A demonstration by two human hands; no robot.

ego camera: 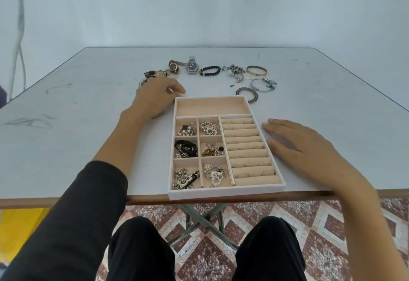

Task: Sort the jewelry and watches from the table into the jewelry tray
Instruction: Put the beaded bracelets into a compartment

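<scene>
**Jewelry tray at the near edge; watches and bracelets not yet sorted**

The jewelry tray (225, 191) sits at the near edge of the surface (88, 108), its front wall seemingly just past the rim. Its small compartments and ring rolls are filled, and the long far compartment (212, 108) is bare.

The left hand (155, 99) reaches to the watch cluster (155, 74) toward the far-left. Its fingers are hidden behind the hand, so whether they grip anything cannot be told. The right hand (296, 143) lies flat just beside the tray's right wall, fingers (276, 125) straight and holding nothing.

Likely hazards:
- A nudge from either forearm could push the tray off the near edge.
- Lifting from the tangled charm pile (234, 71) could drag neighbouring pieces.

The steel watch (191, 66) is too small for its dial to be read, and no other writing is legible.
</scene>
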